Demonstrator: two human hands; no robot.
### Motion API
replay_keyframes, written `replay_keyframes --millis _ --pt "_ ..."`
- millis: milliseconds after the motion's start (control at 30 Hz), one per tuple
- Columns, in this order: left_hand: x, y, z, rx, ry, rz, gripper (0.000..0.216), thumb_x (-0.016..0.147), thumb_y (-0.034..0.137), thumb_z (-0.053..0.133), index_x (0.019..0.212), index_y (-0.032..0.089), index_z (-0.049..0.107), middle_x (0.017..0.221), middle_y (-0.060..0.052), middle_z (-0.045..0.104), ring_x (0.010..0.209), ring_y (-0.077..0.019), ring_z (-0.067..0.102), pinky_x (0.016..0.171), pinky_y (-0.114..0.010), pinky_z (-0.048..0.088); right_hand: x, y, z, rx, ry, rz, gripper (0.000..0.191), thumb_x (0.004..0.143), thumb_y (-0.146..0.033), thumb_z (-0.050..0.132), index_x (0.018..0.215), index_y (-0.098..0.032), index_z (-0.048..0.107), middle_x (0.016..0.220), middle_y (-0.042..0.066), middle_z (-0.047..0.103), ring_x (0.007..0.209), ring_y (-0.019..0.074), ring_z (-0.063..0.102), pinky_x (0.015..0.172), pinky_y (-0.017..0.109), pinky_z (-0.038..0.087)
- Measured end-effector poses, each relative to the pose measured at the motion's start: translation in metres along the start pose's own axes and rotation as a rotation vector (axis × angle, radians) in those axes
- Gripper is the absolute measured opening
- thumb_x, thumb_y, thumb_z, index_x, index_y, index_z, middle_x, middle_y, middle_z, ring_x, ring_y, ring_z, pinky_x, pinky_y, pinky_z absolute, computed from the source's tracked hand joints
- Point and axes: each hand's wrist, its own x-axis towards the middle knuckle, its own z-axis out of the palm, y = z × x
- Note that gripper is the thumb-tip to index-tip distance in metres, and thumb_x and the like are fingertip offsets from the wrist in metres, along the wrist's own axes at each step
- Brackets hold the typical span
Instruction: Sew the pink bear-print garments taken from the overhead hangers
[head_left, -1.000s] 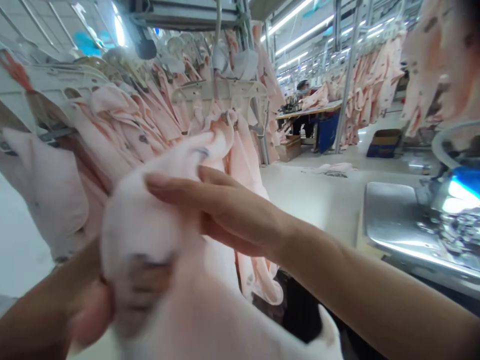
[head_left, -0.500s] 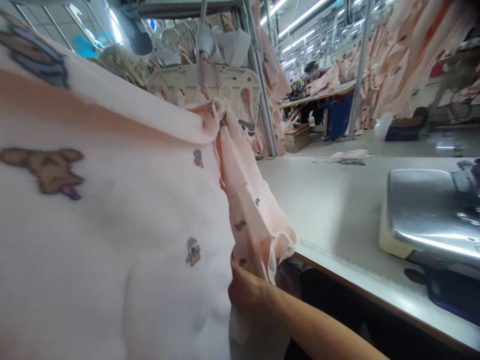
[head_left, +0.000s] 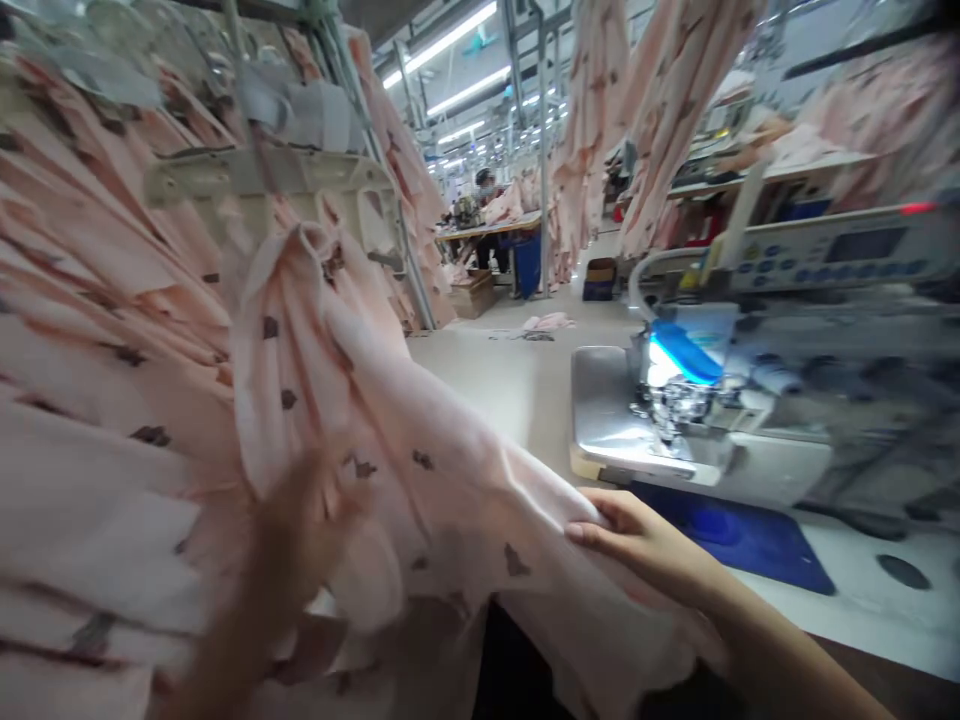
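Observation:
A pale pink garment piece (head_left: 442,430) with small printed animal figures hangs gathered at its top near a cream plastic hanger (head_left: 202,180) and spreads down toward me. My right hand (head_left: 626,530) pinches its edge between thumb and fingers, to the right over the table's front edge. My left hand (head_left: 307,530) is smeared by motion in front of the cloth's lower left part; its fingers cannot be made out. More pink pieces (head_left: 97,300) hang closely packed at the left.
An overlock sewing machine (head_left: 675,400) with a lit needle area stands on the white table (head_left: 480,370) at the right. A pink scrap (head_left: 550,321) lies on the table's far part. A metal post (head_left: 375,140) rises behind the hanger. Further back, a person (head_left: 486,185) sits at another machine.
The view has swung right, bringing the sewing machine fully in. The large cloth close to the camera has dropped away. My right hand has come up onto the cloth's edge; my left hand has appeared.

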Motion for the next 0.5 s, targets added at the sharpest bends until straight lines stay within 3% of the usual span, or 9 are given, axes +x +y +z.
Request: replay_keyframes --millis 100,167,233,300,333,433,500 --pt "0.011 0.065 0.064 -0.263 -0.118 0.619 0.027 0.088 0.019 0.052 0.115 0.019 0.051 0.106 -0.002 0.063 0.102 -0.0154 0.055 0.094 -0.031 0.044 -0.003 0.007 -0.014 -0.184 0.107 -0.086 0.029 0.085 -0.044 0.053 0.078 -0.016 0.057 0.075 0.001 0.055 0.072 0.0174 0.052 0.061 0.024 0.039" --pt "0.013 0.094 0.099 -0.219 -0.143 0.749 0.015 0.086 0.012 0.051 0.098 0.017 0.057 0.086 -0.001 0.063 0.086 -0.0156 0.057 0.086 -0.031 0.044 -0.007 0.016 -0.016 -0.351 0.298 -0.123 0.024 0.086 -0.039 0.05 0.081 -0.017 0.059 0.077 0.002 0.058 0.073 0.0196 0.054 0.065 0.028 0.042" --pt "0.009 0.101 0.121 -0.198 -0.177 0.741 0.01 0.085 0.012 0.051 0.078 0.017 0.056 0.07 0.0 0.056 0.07 -0.0154 0.053 0.071 -0.03 0.044 -0.009 0.027 -0.008 -0.489 0.563 -0.243 0.02 0.087 -0.033 0.047 0.087 -0.019 0.061 0.089 0.006 0.063 0.086 0.0241 0.057 0.077 0.034 0.044" --pt "0.001 0.095 0.125 -0.272 -0.211 0.715 0.013 0.085 0.014 0.051 0.073 0.017 0.052 0.068 0.0 0.054 0.068 -0.0149 0.051 0.065 -0.028 0.04 -0.006 0.04 0.007 -0.447 0.663 -0.368 0.022 0.091 -0.031 0.042 0.093 -0.021 0.062 0.102 0.008 0.063 0.096 0.0243 0.058 0.086 0.036 0.044" --pt "-0.005 0.09 0.122 -0.323 -0.201 0.697 0.014 0.086 0.014 0.049 0.073 0.017 0.052 0.07 0.0 0.054 0.068 -0.0142 0.05 0.064 -0.027 0.039 -0.002 0.045 0.014 -0.382 0.601 -0.384 0.023 0.092 -0.03 0.039 0.095 -0.022 0.061 0.105 0.008 0.063 0.098 0.0228 0.059 0.087 0.035 0.045" --pt "-0.019 0.082 0.094 -0.399 -0.182 0.669 0.02 0.088 0.01 0.041 0.073 0.016 0.052 0.065 0.0 0.051 0.061 -0.012 0.048 0.059 -0.026 0.035 0.018 0.054 0.029 -0.36 0.365 -0.237 0.026 0.094 -0.028 0.036 0.099 -0.019 0.06 0.1 0.007 0.065 0.091 0.0197 0.062 0.082 0.031 0.048" --pt "-0.025 0.082 0.072 -0.367 -0.215 0.693 0.018 0.087 0.01 0.042 0.074 0.015 0.053 0.059 0.001 0.047 0.055 -0.0112 0.044 0.054 -0.026 0.033 0.032 0.054 0.031 -0.497 0.375 -0.143 0.024 0.092 -0.03 0.043 0.104 -0.016 0.059 0.102 0.01 0.065 0.095 0.0231 0.06 0.085 0.035 0.046"
